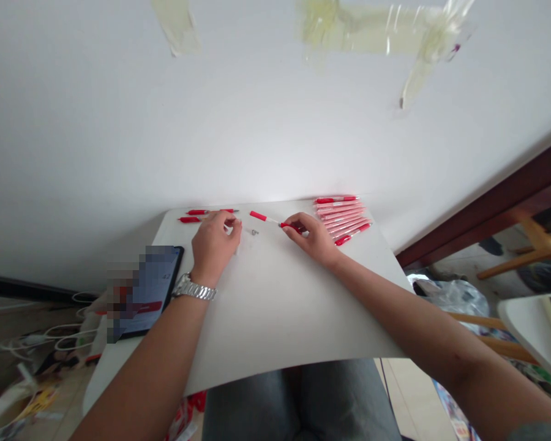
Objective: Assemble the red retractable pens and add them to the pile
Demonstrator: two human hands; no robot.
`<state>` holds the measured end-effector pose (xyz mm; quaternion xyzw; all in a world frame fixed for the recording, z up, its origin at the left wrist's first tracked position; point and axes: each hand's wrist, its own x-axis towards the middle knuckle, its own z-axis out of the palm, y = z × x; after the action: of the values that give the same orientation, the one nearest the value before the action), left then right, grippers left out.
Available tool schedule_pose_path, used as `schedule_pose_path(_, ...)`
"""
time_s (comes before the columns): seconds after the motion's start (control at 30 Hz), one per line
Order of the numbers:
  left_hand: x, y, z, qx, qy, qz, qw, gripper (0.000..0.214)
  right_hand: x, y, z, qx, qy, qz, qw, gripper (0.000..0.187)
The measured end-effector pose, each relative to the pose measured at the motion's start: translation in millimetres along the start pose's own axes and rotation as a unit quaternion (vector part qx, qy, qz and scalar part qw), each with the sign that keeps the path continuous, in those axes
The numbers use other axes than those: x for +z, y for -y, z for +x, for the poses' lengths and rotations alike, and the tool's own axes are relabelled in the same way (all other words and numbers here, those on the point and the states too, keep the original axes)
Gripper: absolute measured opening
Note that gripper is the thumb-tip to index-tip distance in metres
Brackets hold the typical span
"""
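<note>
My right hand (313, 237) is closed, its thumb and fingers pinching the red end of a pen (258, 215). The pen's red grip points left and its pale middle shows between. Left of it, my left hand (217, 242) has thumb and forefinger brought together in a pinch. Whatever lies between those fingers is too small to make out. A small silvery piece (254, 232), perhaps a spring, lies on the white table (266, 306) between both hands. Two red pens (196, 212) rest beyond my left hand, the nearer one partly covered by it.
A row of pink-and-clear pen pieces (342, 214) with red pens at both ends lies at the table's right rear. On the left edge lies a phone (153, 294), partly blurred out. The white wall (257, 135) stands directly behind the table.
</note>
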<state>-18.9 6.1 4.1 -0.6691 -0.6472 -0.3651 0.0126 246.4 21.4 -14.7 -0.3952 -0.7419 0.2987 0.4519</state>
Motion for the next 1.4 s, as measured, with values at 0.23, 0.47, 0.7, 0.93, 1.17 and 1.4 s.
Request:
schedule_pose_path(0.23, 1.0, -0.2, -2.2, -0.025, 0.051, 0.082, 0.995, 0.009, 0.0, 0.5, -0.3, -0.001, -0.005, 0.002, 1.0, 0.03)
schedule_pose_path(0.47, -1.0, -4.2, -1.3, -0.04, 0.076, 0.098, 0.991, 0.008, -0.6, 1.8, -0.2, -0.004, -0.009, -0.003, 1.0, 0.034)
schedule_pose_path(0.7, -5.6, -7.9, -0.1, -0.064, 0.098, 0.134, 0.984, 0.009, -1.4, 2.8, -0.1, -0.005, -0.013, 0.003, 1.0, 0.039)
schedule_pose_path(0.93, -8.7, -12.3, 0.7, -0.08, 0.116, 0.146, 0.979, 0.016, -1.4, 2.3, 0.0, 0.001, -0.013, 0.003, 1.0, 0.037)
schedule_pose_path(1.17, 0.3, -4.6, 2.0, -0.061, 0.051, 0.079, 0.994, 0.011, -1.5, 1.6, 0.0, 0.0, -0.014, -0.004, 1.0, 0.038)
schedule_pose_path(1.4, 5.1, -3.9, 4.1, -0.047, -0.054, -0.074, 0.995, 0.007, -1.6, 1.3, -0.2, 0.003, -0.013, -0.001, 1.0, 0.037)
